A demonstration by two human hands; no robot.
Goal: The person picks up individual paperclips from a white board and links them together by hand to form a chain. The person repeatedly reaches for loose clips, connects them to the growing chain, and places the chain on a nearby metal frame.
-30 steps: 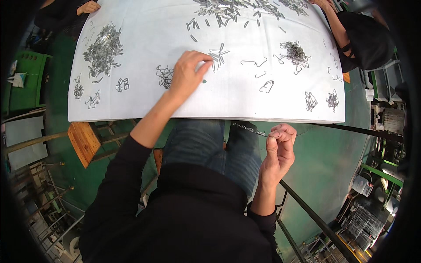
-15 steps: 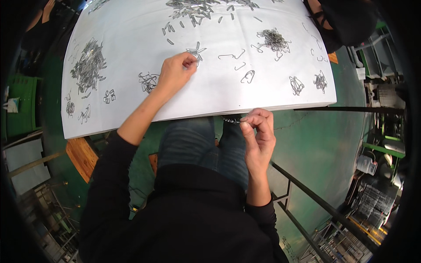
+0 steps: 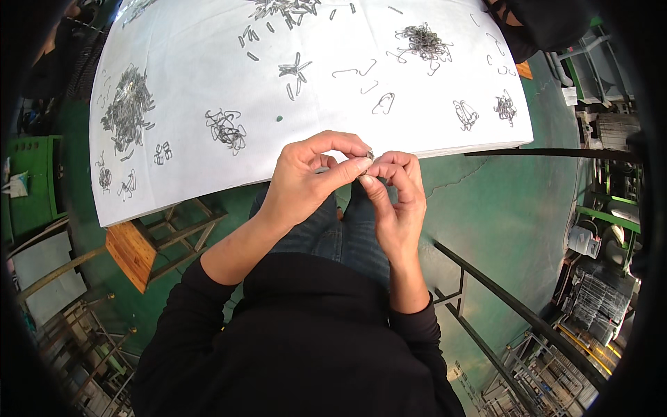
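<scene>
My left hand (image 3: 303,175) and my right hand (image 3: 399,201) meet in front of the table's near edge, thumbs and forefingers pinched together. Between the left fingertips a small grey metal link (image 3: 369,155) shows in part. The right fingertips close on a thin chain-like metal piece, now mostly hidden by the fingers. Beyond the hands, a few straight narrow links (image 3: 295,69) lie loosely on the white tabletop (image 3: 319,115). To their right are loose bent wire hooks (image 3: 367,68) and a wire loop (image 3: 383,103).
Heaps of links lie at the far middle (image 3: 285,8) and left (image 3: 129,108). Bent-wire piles sit nearby (image 3: 226,130) and at right (image 3: 424,42). A wooden stool (image 3: 130,254) stands under the left corner. Dark metal bars (image 3: 514,309) cross at right. Another person's dark sleeve (image 3: 549,28) is at far right.
My left hand has come back from the small group of links toward me and joined my right hand. The chain-like piece in my right fingers has become mostly hidden.
</scene>
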